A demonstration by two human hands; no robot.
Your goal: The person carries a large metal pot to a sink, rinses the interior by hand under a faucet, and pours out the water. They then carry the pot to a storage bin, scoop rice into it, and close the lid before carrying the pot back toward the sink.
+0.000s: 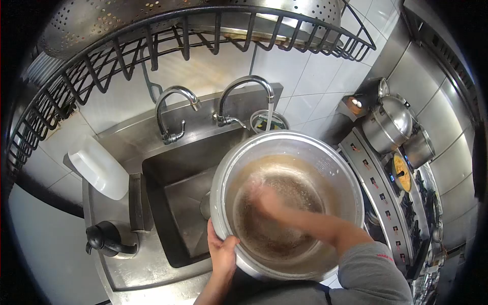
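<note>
A large round metal pot (351, 203) is tilted over the right side of the sink, its open mouth facing me. My left hand (222, 252) grips the pot's near left rim, thumb over the edge and fingers on the outside. Deep inside the pot is my right hand (264, 199), close to the wet, brownish bottom. Motion smears its fingers, so whether it holds anything cannot be made out. Water runs from the right tap (249, 80) down behind the pot's far rim.
The steel sink basin (175, 223) lies left of the pot, below a second tap (178, 91). A white plastic container (99, 168) and a black-lidded jug (104, 238) stand further left. A black wire rack (218, 30) hangs overhead. On the right is a stove (373, 185) with pots (389, 124).
</note>
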